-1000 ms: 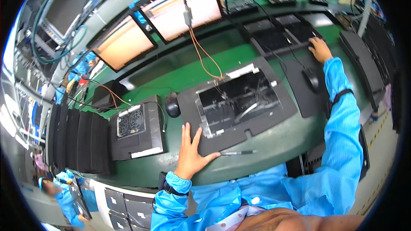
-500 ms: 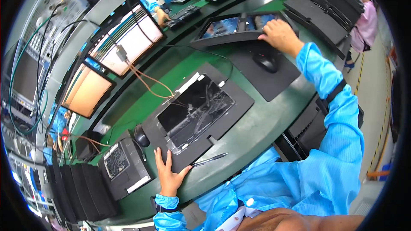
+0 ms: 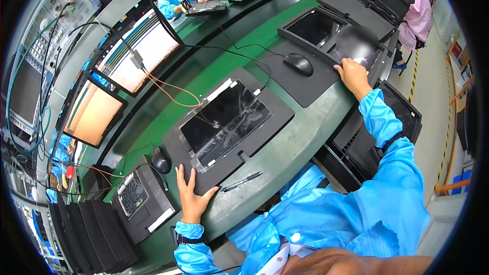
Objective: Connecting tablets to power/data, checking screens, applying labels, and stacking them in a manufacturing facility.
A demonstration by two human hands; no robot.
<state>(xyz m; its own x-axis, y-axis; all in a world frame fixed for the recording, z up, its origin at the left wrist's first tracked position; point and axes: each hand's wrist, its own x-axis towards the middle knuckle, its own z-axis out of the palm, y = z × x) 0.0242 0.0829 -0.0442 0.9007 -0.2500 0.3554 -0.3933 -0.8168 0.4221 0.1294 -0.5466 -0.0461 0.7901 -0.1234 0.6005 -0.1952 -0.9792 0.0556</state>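
In the head view, the left hand (image 3: 192,199), fingers spread, touches the corner of a black board (image 3: 226,169) bearing a dark screen (image 3: 224,122) on the desk (image 3: 285,140). The right hand (image 3: 355,77) meets a black tray (image 3: 299,39); whether its fingers pinch, I cannot tell.

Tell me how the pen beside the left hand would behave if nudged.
The pen would probably roll or skid, being slim and lying on a smooth-looking green tabletop. It is likely light, given its thin barrel.
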